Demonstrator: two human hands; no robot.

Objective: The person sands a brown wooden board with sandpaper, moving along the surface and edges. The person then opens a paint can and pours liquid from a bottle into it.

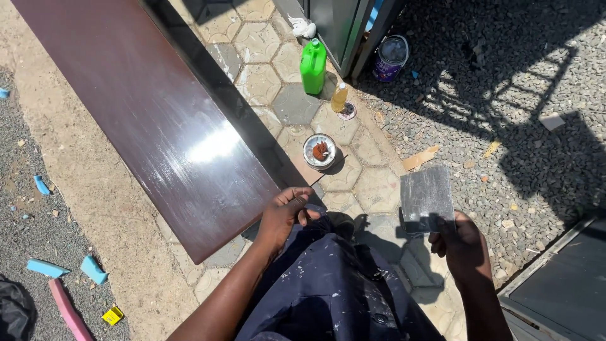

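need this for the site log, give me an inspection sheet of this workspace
surface: long dark brown glossy board, sun glare on it, lying over hexagon paving
job's things: grey sheet held up; open tin with reddish contents on the paving
clutter: green jug, small bottle, paint can, blue and pink foam scraps
grippers: left hand by the board's end, empty; right hand grips the sheet's lower edge
cables: nothing seen
surroundings: gravel, metal frame, dark panel

The brown board [145,107] runs off the top edge, its far end unseen.
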